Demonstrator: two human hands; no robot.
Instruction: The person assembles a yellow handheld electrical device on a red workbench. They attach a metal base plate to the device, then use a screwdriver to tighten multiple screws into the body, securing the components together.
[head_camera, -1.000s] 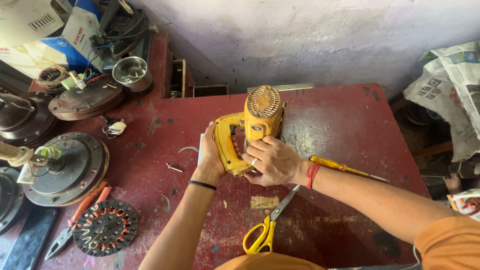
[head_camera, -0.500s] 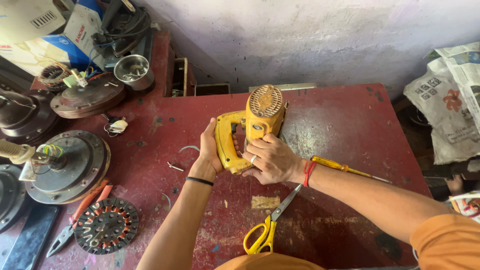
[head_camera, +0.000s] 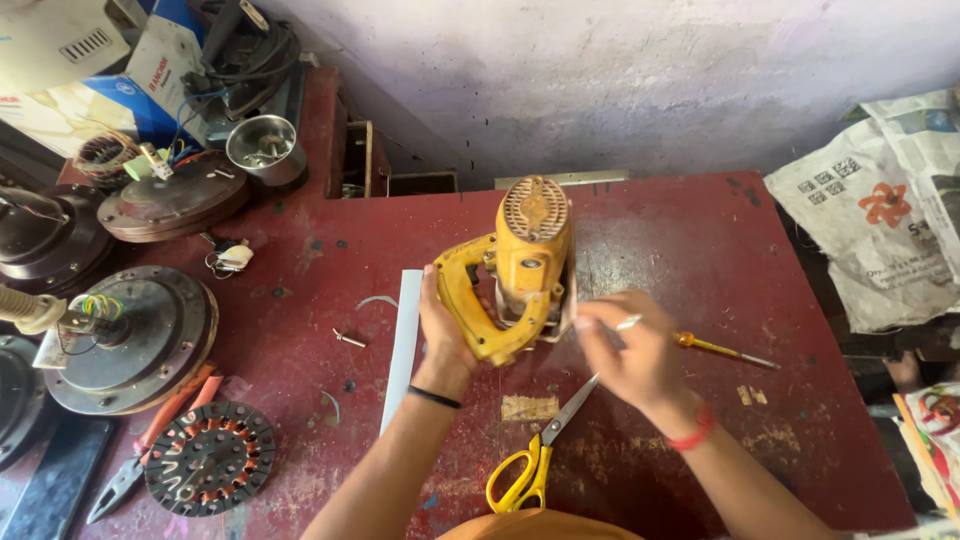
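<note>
One yellow power tool (head_camera: 525, 265), one scissors (head_camera: 540, 450), one screwdriver (head_camera: 720, 348), one pliers (head_camera: 150, 440).

Scuffed red table (head_camera: 760, 240), stained pale plaster wall (head_camera: 640, 70), daylight

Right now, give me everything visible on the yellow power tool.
The yellow power tool looks like a plastic-bodied jigsaw, scuffed and dirty, with a looped handle at its left and a round vented cap facing the camera. It stands tipped up on the red table, near the middle. The left hand grips the handle; the right hand is at its lower right edge, contact unclear. No cord shows.
</note>
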